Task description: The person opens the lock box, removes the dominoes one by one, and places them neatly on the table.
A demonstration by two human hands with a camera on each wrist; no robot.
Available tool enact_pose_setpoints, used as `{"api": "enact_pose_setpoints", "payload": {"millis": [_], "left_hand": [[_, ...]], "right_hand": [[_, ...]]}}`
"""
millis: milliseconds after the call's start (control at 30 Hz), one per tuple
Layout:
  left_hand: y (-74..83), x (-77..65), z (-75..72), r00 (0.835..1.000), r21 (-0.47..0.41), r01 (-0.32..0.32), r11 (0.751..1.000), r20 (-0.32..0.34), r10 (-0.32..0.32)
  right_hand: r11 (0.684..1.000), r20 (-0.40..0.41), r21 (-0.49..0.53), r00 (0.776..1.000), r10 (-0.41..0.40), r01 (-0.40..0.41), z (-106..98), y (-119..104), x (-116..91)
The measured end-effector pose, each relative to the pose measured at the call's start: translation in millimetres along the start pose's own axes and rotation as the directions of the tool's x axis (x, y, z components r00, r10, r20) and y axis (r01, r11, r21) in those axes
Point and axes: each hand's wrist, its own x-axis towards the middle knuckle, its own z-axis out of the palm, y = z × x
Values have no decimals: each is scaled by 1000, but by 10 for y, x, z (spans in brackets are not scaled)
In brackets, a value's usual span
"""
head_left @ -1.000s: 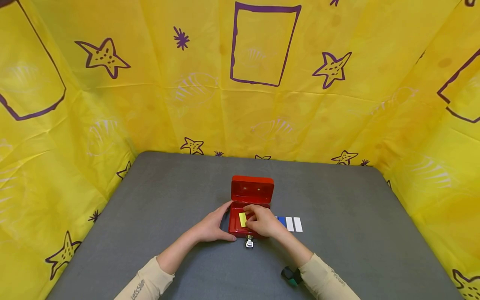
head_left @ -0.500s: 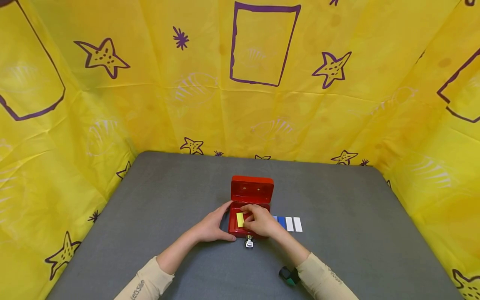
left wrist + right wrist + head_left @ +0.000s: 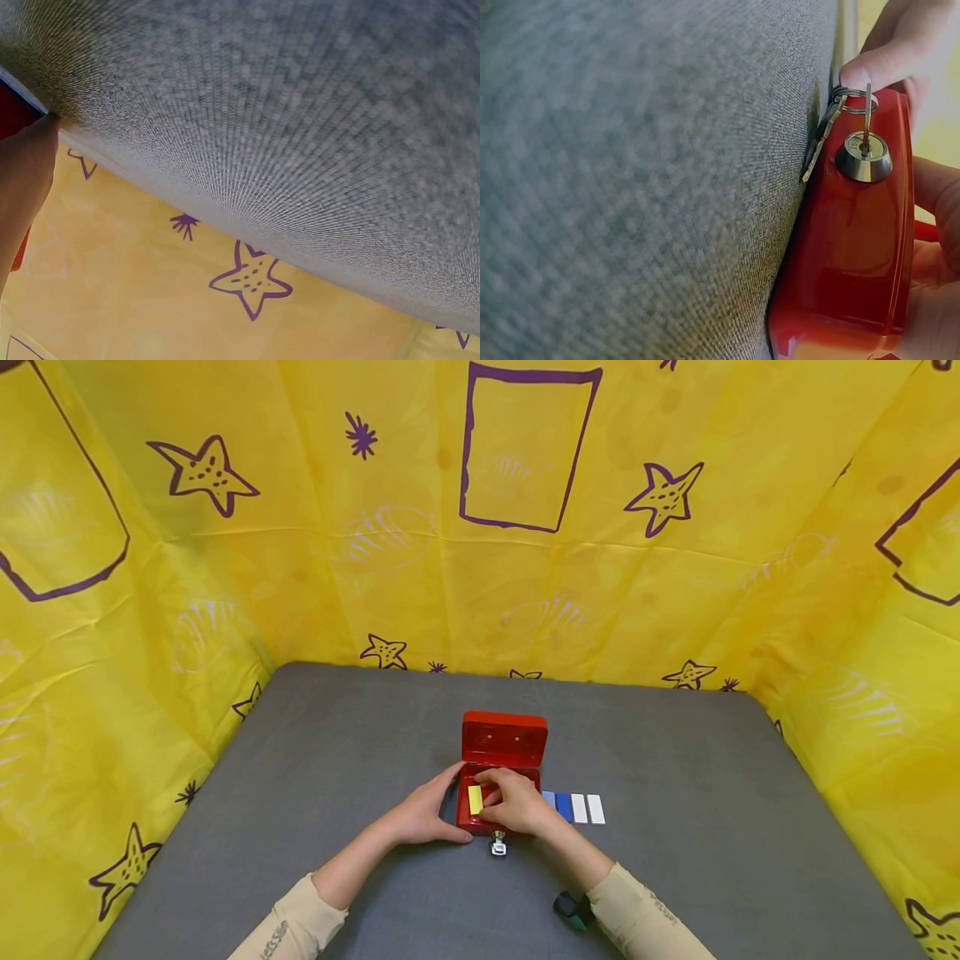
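Note:
A small red cash box [image 3: 480, 828] stands on the grey table with its lid [image 3: 504, 740] raised at the back. My left hand [image 3: 427, 812] holds its left side, thumb at the front corner and fingers at the back corner. Inside the box, my right hand [image 3: 516, 802] pinches a yellow rectangular tile [image 3: 475, 800] near the left wall. The right fingers hide part of the box floor. In the right wrist view, a key [image 3: 868, 120] sits in the lock [image 3: 865, 157] on the front, and a ring with a second key hangs from it.
Right of the box, a light blue tile [image 3: 550, 798], a dark blue tile [image 3: 563, 807] and two white tiles [image 3: 587, 808] lie in a row, the light blue one partly behind the right hand. Yellow cloth [image 3: 465, 593] with drawn starfish walls in the grey table [image 3: 360, 718].
My right hand has shifted slightly left inside the box, taking the yellow tile closer to the left wall. More of the light blue tile shows. The left hand stays put.

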Motion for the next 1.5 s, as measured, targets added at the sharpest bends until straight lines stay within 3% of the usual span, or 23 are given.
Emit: {"api": "enact_pose_setpoints", "payload": {"millis": [467,1033,1500], "left_hand": [[-21,20,8,1000,2,11,1000,0,-11],[-16,14,11,1000,3,18,1000,-1,-18],[21,6,9,1000,-4,16,1000,-7,-16]], "right_hand": [[998,-1,-62,1000,-13,13,28,-42,51],[992,-27,-86,995,-98,95,80,-20,83],[994,-26,-85,997,-70,67,83,-37,70]]}}
